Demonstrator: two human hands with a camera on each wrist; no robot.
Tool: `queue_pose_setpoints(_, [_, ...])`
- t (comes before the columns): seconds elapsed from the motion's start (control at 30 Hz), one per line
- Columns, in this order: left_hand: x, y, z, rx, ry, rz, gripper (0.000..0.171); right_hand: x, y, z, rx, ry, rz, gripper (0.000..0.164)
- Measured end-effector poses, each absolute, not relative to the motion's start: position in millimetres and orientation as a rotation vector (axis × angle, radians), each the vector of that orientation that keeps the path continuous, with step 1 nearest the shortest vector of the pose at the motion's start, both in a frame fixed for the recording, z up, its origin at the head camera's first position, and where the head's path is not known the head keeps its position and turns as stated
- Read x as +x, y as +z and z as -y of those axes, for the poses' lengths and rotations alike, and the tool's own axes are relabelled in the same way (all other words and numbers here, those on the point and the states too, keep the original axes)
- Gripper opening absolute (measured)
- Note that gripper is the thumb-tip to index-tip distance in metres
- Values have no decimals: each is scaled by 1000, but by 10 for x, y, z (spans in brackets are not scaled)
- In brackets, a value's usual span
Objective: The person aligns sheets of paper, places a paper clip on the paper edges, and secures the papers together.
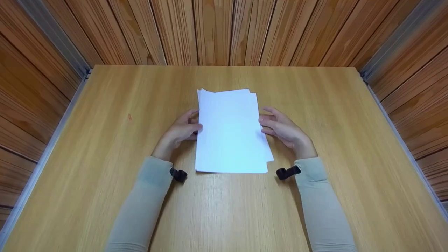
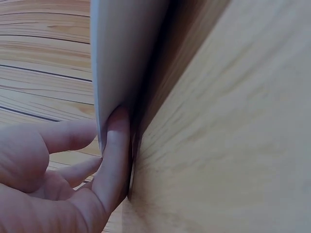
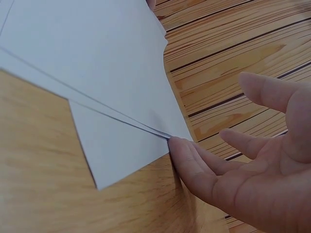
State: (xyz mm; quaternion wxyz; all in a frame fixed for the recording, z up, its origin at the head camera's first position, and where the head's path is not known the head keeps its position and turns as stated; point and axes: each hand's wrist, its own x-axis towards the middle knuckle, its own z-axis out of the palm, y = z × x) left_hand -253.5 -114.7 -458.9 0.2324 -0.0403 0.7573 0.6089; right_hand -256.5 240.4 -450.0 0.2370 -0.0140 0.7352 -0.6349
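Observation:
A small stack of white paper sheets (image 1: pixel 229 129) lies loosely aligned on the wooden table, with corners and edges jutting out at several places. At its left edge my left hand (image 1: pixel 182 129) pinches the sheets, thumb on the upper face and a finger beneath. The left wrist view shows the paper (image 2: pixel 124 53) between that thumb and finger, its edge lifted. My right hand (image 1: pixel 285 129) is at the right edge. In the right wrist view its fingertips touch the sheets' edge (image 3: pixel 116 155), while the thumb stands apart from the paper.
The wooden table (image 1: pixel 224 210) extends around the paper on all sides. Wood-plank walls (image 1: pixel 213 31) rise behind it and at both sides. A small reddish mark (image 1: pixel 130 117) is on the tabletop to the left. Each wrist carries a black camera (image 1: pixel 179 175).

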Motion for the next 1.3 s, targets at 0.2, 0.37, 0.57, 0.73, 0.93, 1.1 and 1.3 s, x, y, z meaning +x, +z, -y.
queue_pose_setpoints(0.2, [-2536,-4603,1152,-142,1670,-2086,72,-2571,-4502,-2403,-30,-1746,-2008,73])
queue_pose_setpoints(0.37, [-2532,-4612,1177,-145,1676,-2077,71,-2570,-4502,-2400,-8,-1747,-2006,71])
queue_pose_setpoints(0.57, [-2550,-4619,1212,-132,1665,-2066,70,-2570,-4498,-2393,-5,-1751,-1991,71])
queue_pose_setpoints(0.73, [-2555,-4620,1214,-107,1655,-2079,68,-2567,-4500,-2409,-22,-1758,-1989,70])
queue_pose_setpoints(0.93, [-2549,-4614,1206,-89,1674,-2073,69,-2560,-4503,-2406,-45,-1770,-1990,69])
queue_pose_setpoints(1.1, [-2545,-4624,1219,-103,1679,-2058,70,-2549,-4504,-2385,-21,-1755,-1996,70])
queue_pose_setpoints(1.3, [-2543,-4611,1212,-103,1675,-2065,70,-2542,-4494,-2389,-15,-1752,-2000,70])
